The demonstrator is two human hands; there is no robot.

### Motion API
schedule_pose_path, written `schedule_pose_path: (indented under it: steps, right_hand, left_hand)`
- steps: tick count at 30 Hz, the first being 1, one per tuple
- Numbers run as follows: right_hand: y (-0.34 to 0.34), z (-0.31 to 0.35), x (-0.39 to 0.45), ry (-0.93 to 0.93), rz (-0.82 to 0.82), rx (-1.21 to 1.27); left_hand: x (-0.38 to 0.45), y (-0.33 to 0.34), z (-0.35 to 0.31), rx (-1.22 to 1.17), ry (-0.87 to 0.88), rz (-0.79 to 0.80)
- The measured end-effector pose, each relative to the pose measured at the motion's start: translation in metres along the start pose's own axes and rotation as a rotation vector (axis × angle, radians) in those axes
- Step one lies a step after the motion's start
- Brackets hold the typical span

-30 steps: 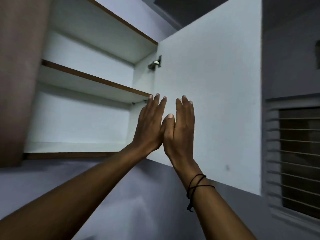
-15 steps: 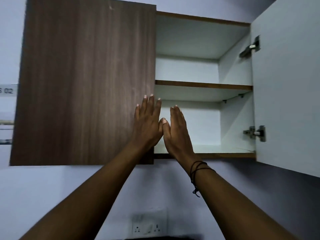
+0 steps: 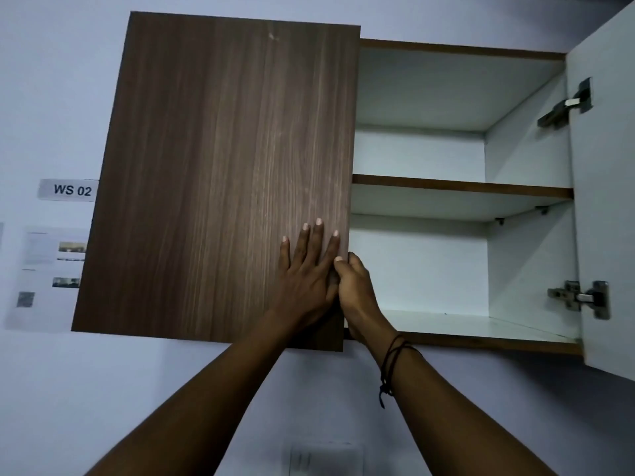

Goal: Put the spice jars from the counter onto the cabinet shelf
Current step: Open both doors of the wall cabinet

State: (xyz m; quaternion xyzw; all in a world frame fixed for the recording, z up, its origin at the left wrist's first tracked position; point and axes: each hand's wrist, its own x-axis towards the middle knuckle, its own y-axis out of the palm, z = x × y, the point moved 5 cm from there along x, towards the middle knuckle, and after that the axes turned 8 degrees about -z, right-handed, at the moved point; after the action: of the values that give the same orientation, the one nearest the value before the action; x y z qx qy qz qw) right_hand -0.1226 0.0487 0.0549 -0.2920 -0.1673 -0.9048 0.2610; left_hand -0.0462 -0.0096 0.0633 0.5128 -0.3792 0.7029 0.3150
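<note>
No spice jars or counter are in view. A wall cabinet fills the frame. Its brown wood left door (image 3: 223, 166) covers the left half. The white right door (image 3: 604, 166) is swung wide. Inside, the bottom shelf (image 3: 464, 324) and the middle shelf (image 3: 460, 187) are bare white boards. My left hand (image 3: 305, 276) lies flat on the left door near its right edge, fingers spread. My right hand (image 3: 359, 297) is curled around that door's right edge, thumb in front and fingers hidden behind it.
A "WS 02" label (image 3: 70, 190) and printed sheets (image 3: 44, 269) hang on the wall left of the cabinet. A wall socket (image 3: 323, 458) sits below, between my forearms. Two metal hinges (image 3: 580, 298) stick out from the right door.
The view swung left from the right door to the left door. Both hands moved with it. The right hand went from flat to curled around the left door's edge.
</note>
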Motion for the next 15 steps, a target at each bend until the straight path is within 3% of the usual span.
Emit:
schedule_pose_path:
  steps: [8,15]
  right_hand:
    - [-0.015,0.046,-0.049,-0.179,-0.104,-0.020]
    - [-0.012,0.110,-0.135,-0.381,0.011,0.079]
  left_hand:
    - [0.000,-0.048,-0.010,-0.026,-0.032,-0.112]
    - [-0.014,-0.144,-0.012,-0.285,-0.036,-0.219]
